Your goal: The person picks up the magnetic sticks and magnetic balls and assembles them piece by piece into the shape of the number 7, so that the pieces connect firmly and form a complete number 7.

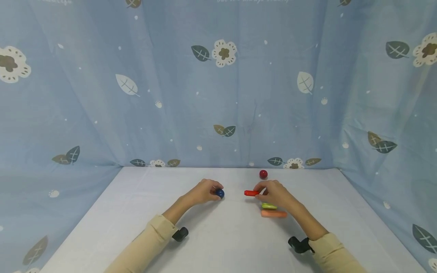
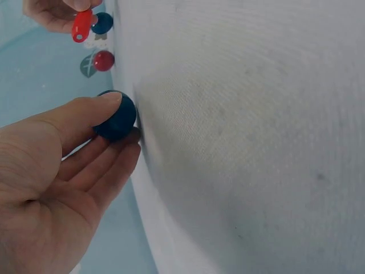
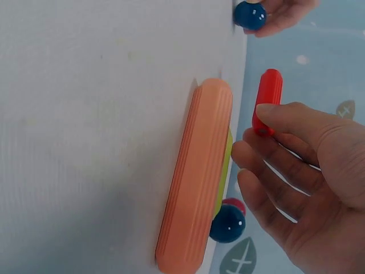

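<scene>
My left hand pinches a dark blue ball between thumb and fingers, low over the white table. To its right, my right hand holds a short red ribbed stick by one end with thumb and fingertips. The left wrist view shows a small hole in this stick's free end. Just in front of the right hand lie a yellow-green stick and a longer orange ribbed stick, side by side. A second blue ball sits near them, hidden behind the right hand in the head view.
A shiny red ball rests near the back edge of the white table. Blue patterned cloth hangs behind and along the sides. Black wrist cameras jut from both sleeves close over the tabletop.
</scene>
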Available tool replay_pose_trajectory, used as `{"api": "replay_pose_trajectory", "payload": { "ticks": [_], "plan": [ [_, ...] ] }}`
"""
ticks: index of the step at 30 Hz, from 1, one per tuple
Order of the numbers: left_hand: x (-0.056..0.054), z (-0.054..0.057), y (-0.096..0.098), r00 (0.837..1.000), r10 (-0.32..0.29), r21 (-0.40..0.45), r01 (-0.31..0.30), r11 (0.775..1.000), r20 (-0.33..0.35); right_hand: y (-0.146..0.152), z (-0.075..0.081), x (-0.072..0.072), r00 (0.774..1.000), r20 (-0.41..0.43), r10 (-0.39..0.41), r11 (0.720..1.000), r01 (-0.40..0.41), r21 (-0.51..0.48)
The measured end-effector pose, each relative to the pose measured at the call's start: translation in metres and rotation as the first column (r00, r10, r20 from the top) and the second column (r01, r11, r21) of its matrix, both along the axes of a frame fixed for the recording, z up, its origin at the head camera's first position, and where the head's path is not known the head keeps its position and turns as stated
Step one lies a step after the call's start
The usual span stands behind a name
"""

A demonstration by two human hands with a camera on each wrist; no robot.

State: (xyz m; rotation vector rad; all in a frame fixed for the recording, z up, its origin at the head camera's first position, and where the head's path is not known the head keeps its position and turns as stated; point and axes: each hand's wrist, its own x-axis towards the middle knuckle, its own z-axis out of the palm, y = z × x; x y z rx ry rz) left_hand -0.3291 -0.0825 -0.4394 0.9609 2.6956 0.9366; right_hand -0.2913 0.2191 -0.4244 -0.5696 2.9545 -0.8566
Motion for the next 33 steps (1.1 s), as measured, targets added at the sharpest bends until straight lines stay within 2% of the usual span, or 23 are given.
{"api": "replay_pose_trajectory", "payload": {
  "ticks": [18, 25, 33],
  "plan": [
    [0.002, 0.003, -0.004, 0.999, 0.03, -0.004, -0.03, 1.0, 0.019, -0.021, -0.002, -0.004, 0.997, -0.026, 0.071, 0.997, -0.071, -0.024],
    [0.001, 0.001, -0.005, 1.0, 0.013, 0.009, -0.013, 1.0, 0.004, -0.029, -0.006, -0.007, 0.998, -0.004, 0.056, 0.998, -0.056, -0.022],
    [0.001, 0.001, -0.006, 0.999, 0.033, 0.003, -0.033, 0.999, 0.011, -0.038, -0.005, -0.006, 0.999, 0.015, 0.029, 1.0, -0.029, 0.007]
  ]
}}
